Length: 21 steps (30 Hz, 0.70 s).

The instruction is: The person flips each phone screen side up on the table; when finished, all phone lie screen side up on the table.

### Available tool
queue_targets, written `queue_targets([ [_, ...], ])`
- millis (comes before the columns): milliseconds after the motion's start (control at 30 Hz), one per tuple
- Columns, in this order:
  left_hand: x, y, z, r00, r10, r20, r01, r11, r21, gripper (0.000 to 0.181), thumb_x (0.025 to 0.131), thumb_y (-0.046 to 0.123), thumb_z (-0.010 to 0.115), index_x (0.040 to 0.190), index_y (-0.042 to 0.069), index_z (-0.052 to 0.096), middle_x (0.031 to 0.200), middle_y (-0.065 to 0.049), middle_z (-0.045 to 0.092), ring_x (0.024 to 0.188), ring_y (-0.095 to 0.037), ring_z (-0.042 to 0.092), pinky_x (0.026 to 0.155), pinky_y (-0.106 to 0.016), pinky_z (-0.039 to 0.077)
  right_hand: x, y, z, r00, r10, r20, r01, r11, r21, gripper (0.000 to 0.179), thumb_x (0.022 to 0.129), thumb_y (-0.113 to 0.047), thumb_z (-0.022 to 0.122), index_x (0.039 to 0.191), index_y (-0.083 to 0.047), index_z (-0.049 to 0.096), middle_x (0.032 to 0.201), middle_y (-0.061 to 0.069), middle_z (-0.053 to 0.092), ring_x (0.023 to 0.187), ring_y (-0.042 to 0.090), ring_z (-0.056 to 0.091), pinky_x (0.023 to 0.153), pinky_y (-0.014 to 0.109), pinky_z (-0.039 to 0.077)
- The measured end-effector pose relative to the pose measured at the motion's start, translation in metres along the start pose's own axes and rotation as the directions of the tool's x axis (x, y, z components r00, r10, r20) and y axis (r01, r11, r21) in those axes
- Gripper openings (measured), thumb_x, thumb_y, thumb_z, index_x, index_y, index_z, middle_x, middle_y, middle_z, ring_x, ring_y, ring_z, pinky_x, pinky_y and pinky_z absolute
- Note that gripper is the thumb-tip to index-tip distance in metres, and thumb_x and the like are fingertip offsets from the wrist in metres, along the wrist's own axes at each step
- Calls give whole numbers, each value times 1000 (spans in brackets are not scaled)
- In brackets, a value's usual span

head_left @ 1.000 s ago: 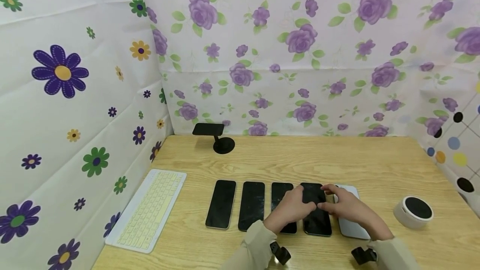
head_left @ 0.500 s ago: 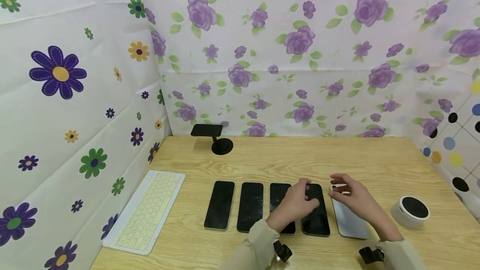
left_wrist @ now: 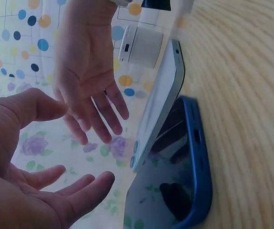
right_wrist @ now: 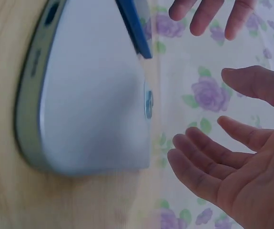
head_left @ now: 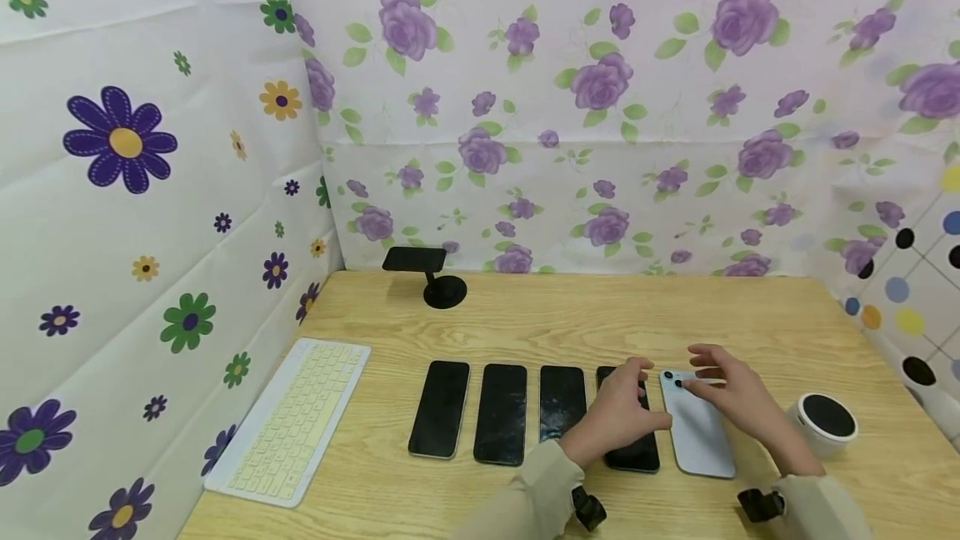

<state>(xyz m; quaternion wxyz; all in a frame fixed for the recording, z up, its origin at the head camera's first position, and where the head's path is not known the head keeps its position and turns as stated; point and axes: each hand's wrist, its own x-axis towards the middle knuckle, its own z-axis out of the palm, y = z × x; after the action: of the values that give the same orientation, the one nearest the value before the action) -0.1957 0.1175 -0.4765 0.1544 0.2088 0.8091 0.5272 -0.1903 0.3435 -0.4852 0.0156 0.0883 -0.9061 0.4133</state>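
left hand [head_left: 619,412]: fingers loosely spread and holding nothing; it hovers over the fourth phone in the row, a black-screened phone in a blue case [head_left: 632,448], with its fingertips near that phone's far end (the left wrist view shows an open palm clear of the glass)
right hand [head_left: 731,397]: also relaxed and empty; fingers reach over the far end of the pale blue phone lying face down [head_left: 699,436], beside its camera lenses; whether the fingertips touch it I cannot tell
pale blue phone: flat on the light wooden desk [head_left: 675,319] at the right end of the row, just beside the blue-cased phone
risk, near: both hands crowd the narrow gap between the last two phones; I judge a careless pinch could knock one phone against the other and skew the row
risk, lift: the smooth back offers little purchase; a fingertip-only grip at one end could let it slip and slap down on the desk
risk, right: a wide sweep could nudge the round white puck with a black top [head_left: 826,422]
farther off: three black phones [head_left: 502,412]; a white keyboard with pale yellow keys [head_left: 295,416]; a black phone stand [head_left: 429,269] at the back
change: a second ago both hands sat on the blue-cased phone; since then the right has shifted onto the pale blue one and the left has followed rightward, uncovering the third phone (the phones themselves look unmoved)
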Motion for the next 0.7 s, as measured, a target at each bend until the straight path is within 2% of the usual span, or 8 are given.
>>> queue_targets([
  [167,3,6,9,998,-49,41,46,997,58,72,84,18,81,147,17,45,140,-2,51,113,-10,55,79,-30,51,1,9,-4,1000,17,17,-16,998,-56,60,97,-16,69,145,8,41,130,38,53,113,53,57,84,57,53],
  [267,6,10,19,996,-72,59,65,992,111,76,82,18,84,147,17,45,136,0,53,111,-9,54,79,-30,51,2,14,-7,999,30,33,-27,995,-94,63,95,-17,71,144,10,41,130,40,52,112,54,57,83,59,52],
  [433,11,14,34,996,-67,60,54,977,208,78,79,17,86,145,16,46,128,2,55,101,-7,54,75,-28,49,9,16,-11,996,57,64,-48,990,-134,66,92,-16,74,141,13,41,127,42,52,109,55,58,84,60,50],
  [600,12,12,47,995,-79,65,56,951,303,78,78,21,89,144,17,47,131,2,52,114,-8,53,82,-26,50,14,19,-10,990,75,122,-59,990,-131,67,91,-16,75,139,15,41,124,42,54,106,53,60,83,58,52],
  [700,11,10,53,992,-95,87,61,942,329,78,78,23,89,144,19,47,133,1,50,120,-10,51,86,-27,50,15,20,-9,987,87,137,-70,989,-129,65,91,-15,74,138,17,42,124,41,54,106,52,60,83,57,52],
])
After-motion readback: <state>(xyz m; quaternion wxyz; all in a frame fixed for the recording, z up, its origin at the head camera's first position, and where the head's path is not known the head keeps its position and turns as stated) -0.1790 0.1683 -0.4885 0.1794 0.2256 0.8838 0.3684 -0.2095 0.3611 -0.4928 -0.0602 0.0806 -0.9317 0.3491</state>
